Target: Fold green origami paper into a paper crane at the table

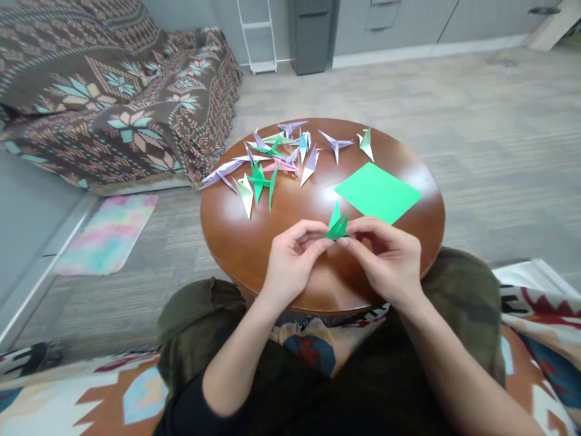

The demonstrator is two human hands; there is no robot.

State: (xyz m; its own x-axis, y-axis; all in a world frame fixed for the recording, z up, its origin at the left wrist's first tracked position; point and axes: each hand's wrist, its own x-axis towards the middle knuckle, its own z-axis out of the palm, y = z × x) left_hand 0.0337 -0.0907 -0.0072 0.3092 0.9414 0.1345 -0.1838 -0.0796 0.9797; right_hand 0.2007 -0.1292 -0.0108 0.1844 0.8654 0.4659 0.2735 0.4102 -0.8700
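Note:
A green origami crane (337, 227) with pointed flaps sticking up is pinched between my two hands, above the near half of the round table. My left hand (297, 251) grips its left side between thumb and fingers. On the opposite side, my right hand (385, 251) pinches it the same way. Just beyond my right hand lies a flat green paper square (379, 192). Several finished paper cranes in purple, green, pink and cream cluster at the table's far left, among them a green crane (261, 180) and a cream crane (246, 195).
The brown round table (245, 242) stands before my knees. Near its far edge sit a purple crane (336, 145) and a pale green crane (365, 144). A patterned sofa (122, 103) is at the upper left, with a pastel mat (109, 236) on the floor.

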